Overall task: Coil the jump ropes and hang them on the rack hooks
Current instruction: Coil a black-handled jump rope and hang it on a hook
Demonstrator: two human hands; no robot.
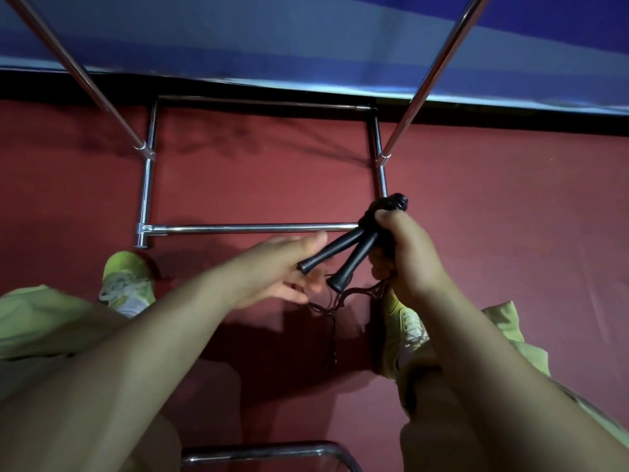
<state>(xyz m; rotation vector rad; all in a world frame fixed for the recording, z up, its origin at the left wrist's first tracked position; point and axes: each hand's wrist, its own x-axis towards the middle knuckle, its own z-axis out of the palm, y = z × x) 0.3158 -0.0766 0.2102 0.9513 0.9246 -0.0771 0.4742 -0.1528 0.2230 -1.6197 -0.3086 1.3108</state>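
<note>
We grip the coiled jump rope (383, 212) in our right hand (405, 253) above the rack (252, 228), handles (340, 257) dangling, while our left hand (282, 267) opens flat to gather the loose tail.

Yellow-green sneakers (127, 284) stand on red carpet (258, 185) beside a blue wall (306, 35).
</note>
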